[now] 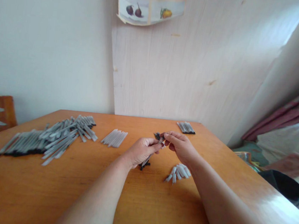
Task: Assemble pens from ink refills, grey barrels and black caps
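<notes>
Over the middle of the table, my left hand and my right hand meet on one slim grey pen. Its lower end sticks out beneath my left hand, which is closed around the shaft. The fingertips of my right hand pinch the upper end, so that tip is mostly covered. Small black pieces lie under my left hand. Just behind the fingers are more dark pieces, partly hidden. Short whitish pieces form a loose heap below my right hand.
A large pile of translucent, pen-like sticks, many black-ended, covers the table's left side. Clear tubes lie side by side left of my hands. A small row of black-ended pens rests at the back right. A wooden chair stands left.
</notes>
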Tool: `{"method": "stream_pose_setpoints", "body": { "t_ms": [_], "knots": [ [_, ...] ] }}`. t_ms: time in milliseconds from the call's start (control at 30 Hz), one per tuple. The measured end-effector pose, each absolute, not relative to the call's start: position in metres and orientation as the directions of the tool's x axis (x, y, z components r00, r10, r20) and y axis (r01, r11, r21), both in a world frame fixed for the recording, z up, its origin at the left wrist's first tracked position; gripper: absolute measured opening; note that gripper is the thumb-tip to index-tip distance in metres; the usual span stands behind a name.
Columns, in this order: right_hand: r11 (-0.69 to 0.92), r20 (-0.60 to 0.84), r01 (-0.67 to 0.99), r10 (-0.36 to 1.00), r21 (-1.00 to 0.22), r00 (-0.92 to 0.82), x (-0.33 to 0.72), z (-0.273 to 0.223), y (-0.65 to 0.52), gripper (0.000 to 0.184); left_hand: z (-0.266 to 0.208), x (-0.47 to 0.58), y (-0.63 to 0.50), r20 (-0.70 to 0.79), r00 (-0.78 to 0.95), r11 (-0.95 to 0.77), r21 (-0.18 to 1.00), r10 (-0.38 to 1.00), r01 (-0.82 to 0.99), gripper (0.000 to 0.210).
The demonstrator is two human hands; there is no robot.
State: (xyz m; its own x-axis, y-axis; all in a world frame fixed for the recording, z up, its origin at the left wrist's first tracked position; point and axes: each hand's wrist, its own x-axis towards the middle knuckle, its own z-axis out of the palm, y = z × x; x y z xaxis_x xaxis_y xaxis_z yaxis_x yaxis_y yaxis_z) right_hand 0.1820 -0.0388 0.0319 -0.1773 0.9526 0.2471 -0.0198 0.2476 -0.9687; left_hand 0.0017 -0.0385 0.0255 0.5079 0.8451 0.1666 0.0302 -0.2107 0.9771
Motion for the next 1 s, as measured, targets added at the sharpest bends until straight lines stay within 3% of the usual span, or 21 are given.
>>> {"method": "stream_pose_setpoints", "body": {
  "t_ms": [1000],
  "knots": [
    [0.265,0.260,0.008,0.950,-0.964,-0.175,0.1815,0.0352,-0.0403,0.034,0.0231,0.0024,-0.0384,0.189,0.495,-0.238,0.971,0.848,0.037,0.041]
  ]
}}
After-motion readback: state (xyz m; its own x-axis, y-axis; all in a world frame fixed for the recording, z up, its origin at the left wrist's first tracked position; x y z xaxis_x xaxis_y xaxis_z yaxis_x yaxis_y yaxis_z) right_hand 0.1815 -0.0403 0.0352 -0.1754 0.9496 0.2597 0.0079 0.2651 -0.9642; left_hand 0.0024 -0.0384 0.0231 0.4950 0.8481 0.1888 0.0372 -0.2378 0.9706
